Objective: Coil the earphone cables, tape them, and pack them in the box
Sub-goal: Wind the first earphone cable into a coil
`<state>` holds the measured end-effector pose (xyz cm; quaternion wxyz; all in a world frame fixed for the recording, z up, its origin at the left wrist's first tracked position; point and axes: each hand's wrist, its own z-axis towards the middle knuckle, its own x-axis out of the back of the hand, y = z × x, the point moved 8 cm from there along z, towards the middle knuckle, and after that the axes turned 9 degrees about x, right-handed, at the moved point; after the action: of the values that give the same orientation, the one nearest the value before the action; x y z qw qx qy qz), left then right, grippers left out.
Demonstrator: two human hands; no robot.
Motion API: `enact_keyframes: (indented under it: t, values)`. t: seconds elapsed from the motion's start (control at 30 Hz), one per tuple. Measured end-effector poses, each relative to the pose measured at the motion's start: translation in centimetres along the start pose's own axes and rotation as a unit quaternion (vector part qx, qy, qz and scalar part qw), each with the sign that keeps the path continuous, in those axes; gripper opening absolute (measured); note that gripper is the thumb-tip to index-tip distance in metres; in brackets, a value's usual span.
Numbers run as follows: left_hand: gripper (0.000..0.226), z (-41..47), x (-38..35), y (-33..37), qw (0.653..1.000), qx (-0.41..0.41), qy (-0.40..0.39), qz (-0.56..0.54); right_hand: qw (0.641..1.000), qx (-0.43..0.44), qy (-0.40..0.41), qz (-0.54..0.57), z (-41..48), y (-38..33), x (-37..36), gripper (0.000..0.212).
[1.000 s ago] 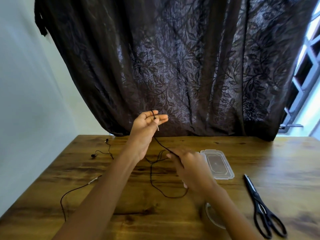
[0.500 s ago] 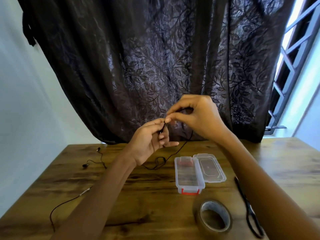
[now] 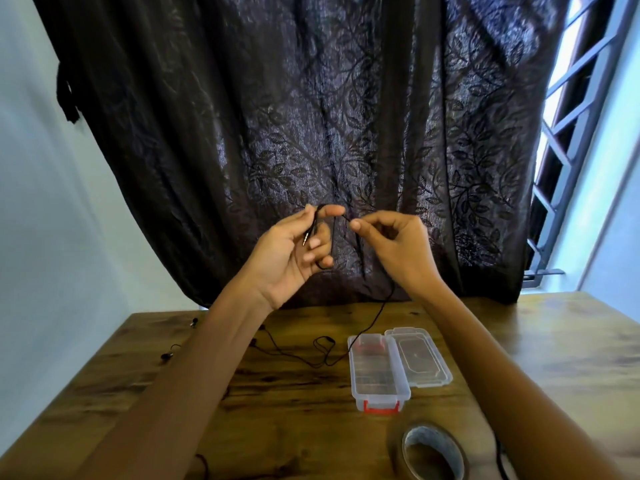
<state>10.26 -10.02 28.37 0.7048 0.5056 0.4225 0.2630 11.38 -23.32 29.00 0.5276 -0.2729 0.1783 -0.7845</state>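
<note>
Head view: both hands are raised in front of a dark curtain [image 3: 311, 116], above the desk [image 3: 277, 410]. The left hand [image 3: 294, 251] is part-curled around the first turns of a black earphone cable [image 3: 372, 320], thumb pressing the strand near the metal plug [image 3: 305, 239] against the fingers. The right hand [image 3: 394, 244] pinches the same cable between thumb and forefinger just beside the left fingertips. From there the cable hangs down and trails in loose bends across the desk beside the clear box [image 3: 379, 372], which stands open with its lid [image 3: 420, 358] folded flat to the right. More loose cable with earbuds [image 3: 166, 356] lies at the far left. The tape roll [image 3: 433, 452] sits near the front edge. My reading: coiling has barely begun; taping and packing are all left, and the box looks empty
</note>
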Motion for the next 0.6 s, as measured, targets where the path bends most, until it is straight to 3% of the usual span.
enact_keyframes:
  t: [0.17,0.4,0.5,0.6]
  values:
    - [0.034,0.7,0.3,1.3,0.999,-0.036,0.008,-0.022,0.999,-0.033,-0.031,-0.023,-2.3,1.5,-1.3,0.014]
    - [0.041,1.8,0.4,2.5,0.998,-0.046,0.023,-0.046,0.988,-0.075,-0.137,0.005,-5.1,1.8,-3.4,0.020]
    - [0.049,2.0,0.4,2.6,0.998,-0.049,0.042,-0.019,0.974,-0.057,-0.210,-0.065,-5.8,0.6,-3.5,0.022]
    - [0.054,2.1,0.7,2.2,0.995,-0.051,0.077,0.037,0.933,0.015,-0.279,-0.225,-5.7,-2.1,-3.0,0.029]
